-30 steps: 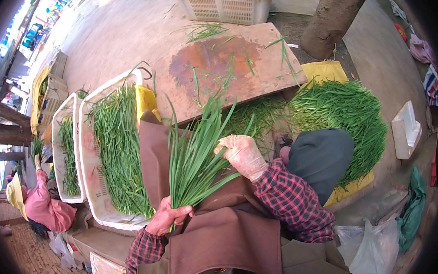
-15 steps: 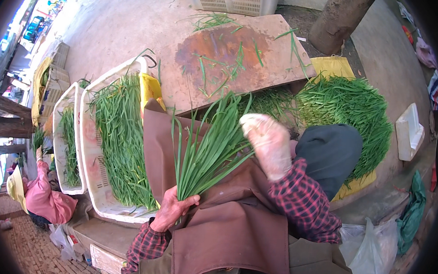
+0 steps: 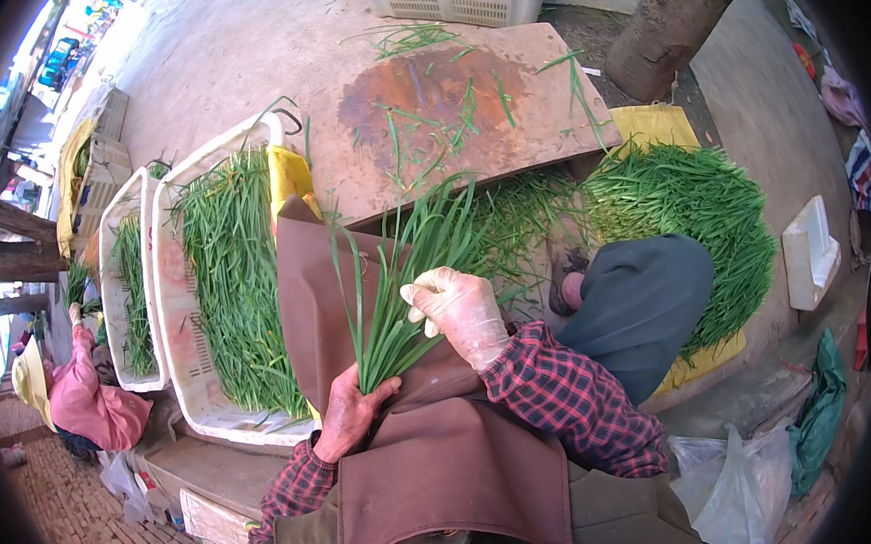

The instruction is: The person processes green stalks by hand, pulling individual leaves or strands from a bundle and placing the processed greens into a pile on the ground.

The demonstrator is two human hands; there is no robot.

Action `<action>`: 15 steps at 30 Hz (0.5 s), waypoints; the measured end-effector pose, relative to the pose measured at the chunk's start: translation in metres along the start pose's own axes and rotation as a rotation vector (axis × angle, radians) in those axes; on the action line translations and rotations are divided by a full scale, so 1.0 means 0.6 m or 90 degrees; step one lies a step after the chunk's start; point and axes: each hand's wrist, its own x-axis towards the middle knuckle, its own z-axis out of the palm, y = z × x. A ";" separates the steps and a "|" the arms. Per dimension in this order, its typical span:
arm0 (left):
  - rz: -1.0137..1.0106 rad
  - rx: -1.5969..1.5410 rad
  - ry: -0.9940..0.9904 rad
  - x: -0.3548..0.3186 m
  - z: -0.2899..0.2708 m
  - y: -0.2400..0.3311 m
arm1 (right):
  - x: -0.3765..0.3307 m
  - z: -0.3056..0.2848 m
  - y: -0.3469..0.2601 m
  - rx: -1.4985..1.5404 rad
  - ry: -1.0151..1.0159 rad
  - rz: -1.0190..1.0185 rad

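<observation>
left hand (image 3: 350, 413): fingers clamped round base of chive bunch (image 3: 402, 280). right hand (image 3: 461, 311), gloved: fingers curled on its leaves. white tray (image 3: 180, 344) alongside.

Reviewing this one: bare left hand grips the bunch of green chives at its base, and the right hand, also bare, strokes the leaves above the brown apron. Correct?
Not quite. The right hand wears a thin pale glove; only the left hand is bare. The head view shows it. The rest holds: the left hand grips the chive bunch at its base, over the brown apron.
</observation>
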 end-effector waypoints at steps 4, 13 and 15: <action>0.019 -0.012 0.013 0.001 0.001 -0.003 | -0.001 0.000 0.004 0.077 -0.037 0.014; -0.103 -0.177 0.001 0.004 -0.014 0.034 | 0.000 -0.088 -0.047 0.190 0.080 -0.040; -0.109 -0.261 -0.004 0.009 -0.019 0.050 | 0.003 -0.118 -0.047 0.121 0.139 -0.008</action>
